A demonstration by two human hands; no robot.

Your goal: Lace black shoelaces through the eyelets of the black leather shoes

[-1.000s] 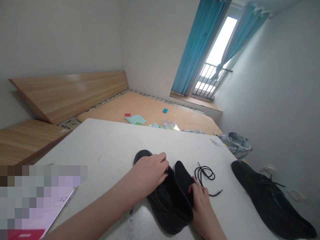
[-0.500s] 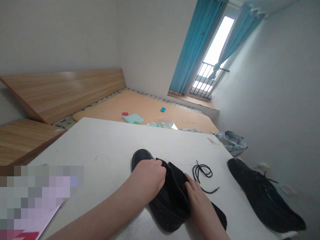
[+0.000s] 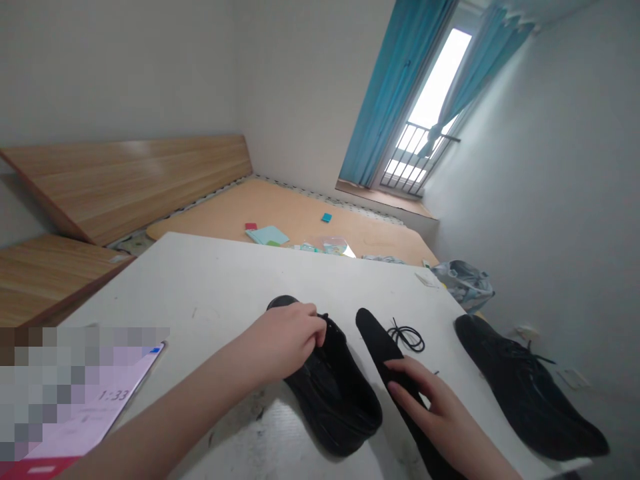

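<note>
A black shoe without a lace lies on the white table, its opening facing up and its toe pointing away from me. My left hand is closed on the upper near the eyelets, covering part of the front. To the right of the shoe, my right hand grips a long black insole between thumb and fingers. The insole is apart from the shoe, and its near end is partly behind my hand. A loose black shoelace lies coiled beyond the insole, partly covered.
A second black shoe, laced, lies at the table's right edge. On the left is a phone or tablet with a lit screen, partly blurred out. Behind the table, a bed-like surface holds small packets; a plastic bag sits at the right.
My right hand has drawn the insole to the right, away from the shoe, so the shoe's opening shows more. The insole and hand now cover part of the shoelace. My left hand stays at the upper.
</note>
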